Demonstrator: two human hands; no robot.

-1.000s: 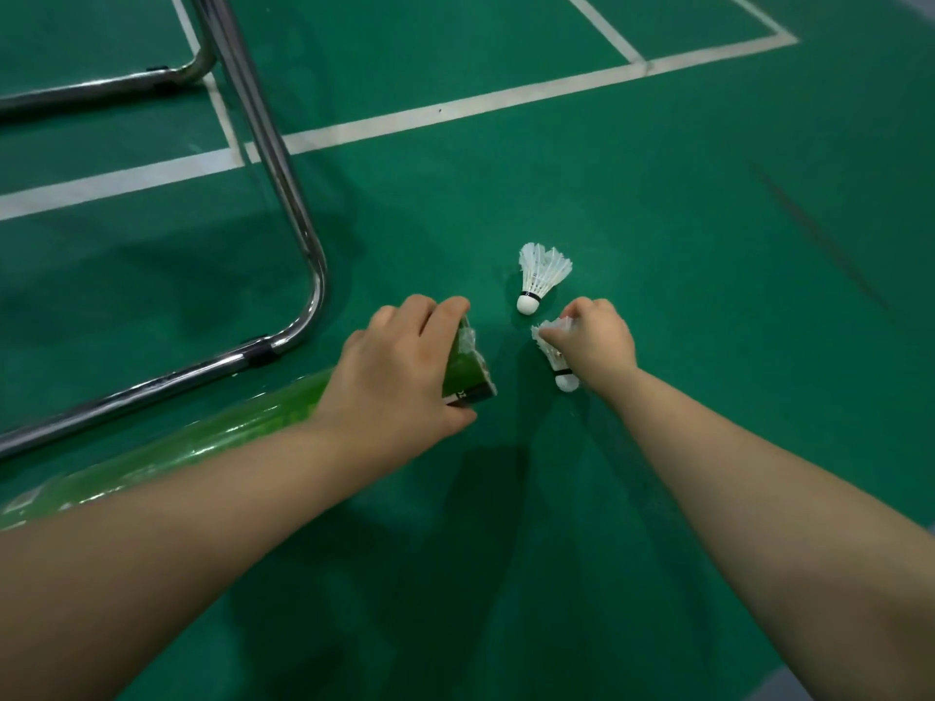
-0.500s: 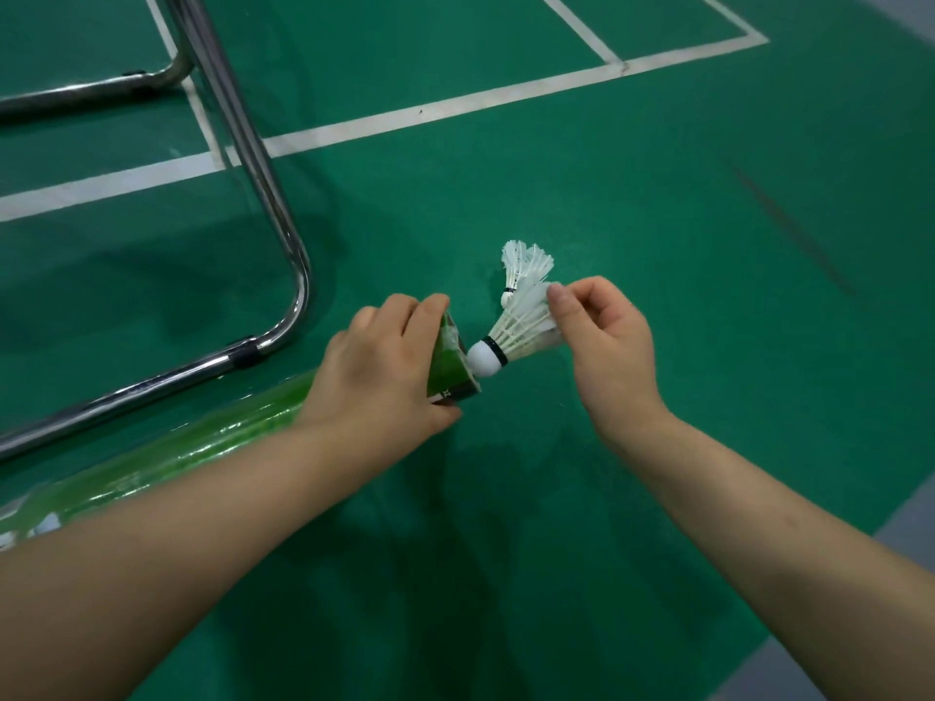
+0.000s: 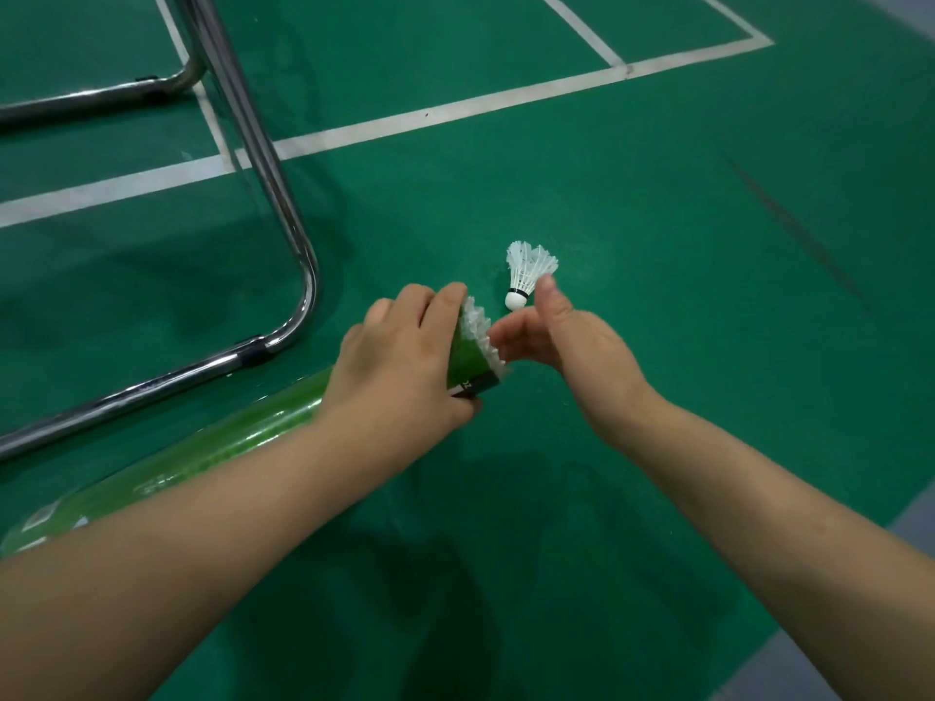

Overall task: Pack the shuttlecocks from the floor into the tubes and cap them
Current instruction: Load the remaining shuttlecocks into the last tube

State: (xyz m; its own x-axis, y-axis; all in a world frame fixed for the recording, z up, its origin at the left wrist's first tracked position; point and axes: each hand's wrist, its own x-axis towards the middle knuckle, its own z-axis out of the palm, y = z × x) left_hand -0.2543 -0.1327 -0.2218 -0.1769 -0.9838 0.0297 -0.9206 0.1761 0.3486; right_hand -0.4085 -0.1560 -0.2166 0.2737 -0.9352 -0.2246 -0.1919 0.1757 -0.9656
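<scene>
Green floor (image 3: 657, 204) (white lines (image 3: 455, 106)) bears a shuttlecock (image 3: 528, 273) and chrome frame (image 3: 273, 194).

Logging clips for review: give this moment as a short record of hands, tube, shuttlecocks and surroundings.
left hand: grips shiny green plastic tube near its open mouth
right hand: open, fingers at the protruding feathers
inserted white feather shuttlecock: skirt sticks out of tube mouth
loose white feather shuttlecock: on green court floor, beyond hands
chrome tubular frame: left of tube
</scene>
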